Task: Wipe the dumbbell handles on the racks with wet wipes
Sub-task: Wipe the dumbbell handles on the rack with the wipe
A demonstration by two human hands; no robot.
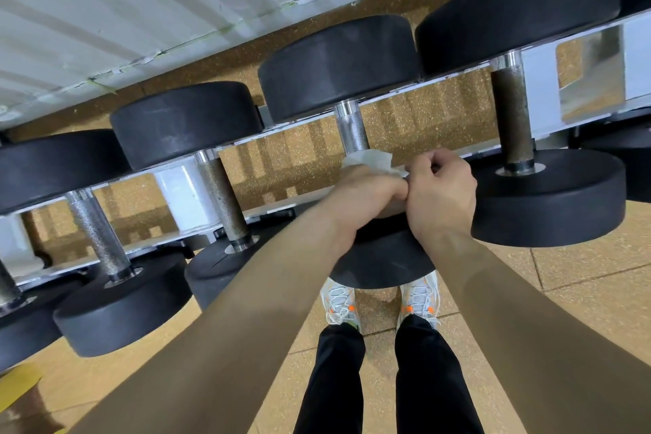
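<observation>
Though cramped, black dumbbells (549,194) beside wipe (370,160).

Bare left forearm (246,310) and right forearm (528,328) behind the fingers (435,160); well below them, black trousers (338,380) and pale grey laced trainers (340,303) with orange accents.
</observation>
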